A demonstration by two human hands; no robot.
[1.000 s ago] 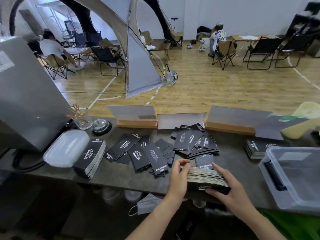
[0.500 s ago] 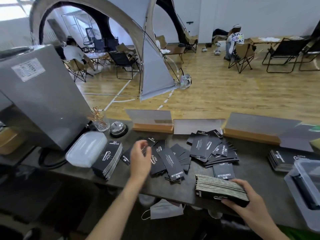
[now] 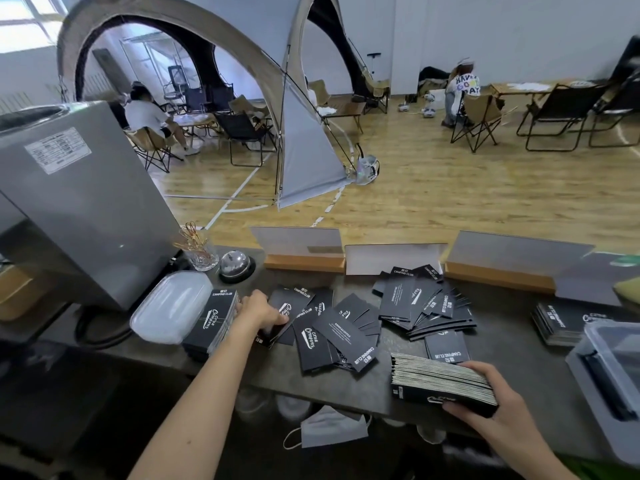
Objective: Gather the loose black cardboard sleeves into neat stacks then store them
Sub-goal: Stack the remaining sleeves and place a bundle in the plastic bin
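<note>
Left hand (image 3: 261, 311): out over the left side of the worktop (image 3: 512, 344), fingers bent down onto the leftmost sleeves of the left heap (image 3: 332, 329). Cannot tell whether it grips a sleeve or only touches it.
Right hand (image 3: 485, 403): grasping the held stack (image 3: 436, 379) at its right end, fingers over the top, thumb against the near face.
Held stack: thick and squared up, resting at the near edge of the worktop, pale sleeve edges showing on top.
Left heap: black sleeves fanned and overlapping at mixed angles, white print up, mid-worktop.
Right heap (image 3: 422, 303): a second loose pile behind the held stack, splayed, close to the left heap.
Lone sleeve (image 3: 446, 348): flat, between the right heap and the held stack.
Left stack (image 3: 214, 317): gathered sleeves, leaning, just left of the left hand and touching the lid (image 3: 169, 306).
Right stack (image 3: 561, 320): tidy pile at the far right, partly hidden behind the bin (image 3: 609, 368).
Bin: clear plastic, at the right edge of the worktop, with a dark item inside.
Lid: clear, lying flat beside a grey machine (image 3: 79, 202).
Bell (image 3: 235, 263): behind the lid, next to a glass (image 3: 202, 254) of gold clips.
Card stands (image 3: 301, 244): three along the back edge of the worktop.
Mask (image 3: 329, 427): grey, below the near edge of the worktop.
</note>
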